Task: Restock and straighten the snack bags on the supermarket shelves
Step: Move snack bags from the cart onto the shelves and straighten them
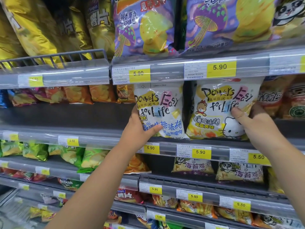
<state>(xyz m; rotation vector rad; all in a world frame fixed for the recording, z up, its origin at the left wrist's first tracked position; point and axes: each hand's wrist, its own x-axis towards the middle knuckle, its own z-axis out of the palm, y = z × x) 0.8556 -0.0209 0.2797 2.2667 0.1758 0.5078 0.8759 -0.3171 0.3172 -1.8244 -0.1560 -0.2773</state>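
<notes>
"Reaching up from the near bottom edge are two bare forearms, yes? What lies under them?"

"Lower shelves. Green bags [71,156] sit on the near left, with yellow price tags [200,152] along the rails."

"And what does each grip have?"

"The left grip [140,128] holds the left white snack bag [162,104] at its lower left edge. The thumb lies across the front over the blue print and the fingers are hidden behind the bag. The right grip [257,124] holds the right white snack bag [217,104] at its right edge. The thumb presses the front beside the cartoon cat and the fingers curl round the side."

"So each is closed on a bag. Where do the bags sit?"

"They stand upright, side by side on the middle shelf [168,148], with their bottoms just behind its front rail. A narrow dark gap runs between them, and their tops meet the rail of the shelf above."

"Anything beside them?"

"Brown and orange packs [280,100] are just to the right. On the left, a row of orange bags [77,95] is set far back on the same level, with bare shelf in front of it."

"Farther up?"

"Purple mushroom-print bags [143,27] lean on the top shelf right above the white pair. Gold bags [41,30] are to their left, behind a wire guard."
</notes>
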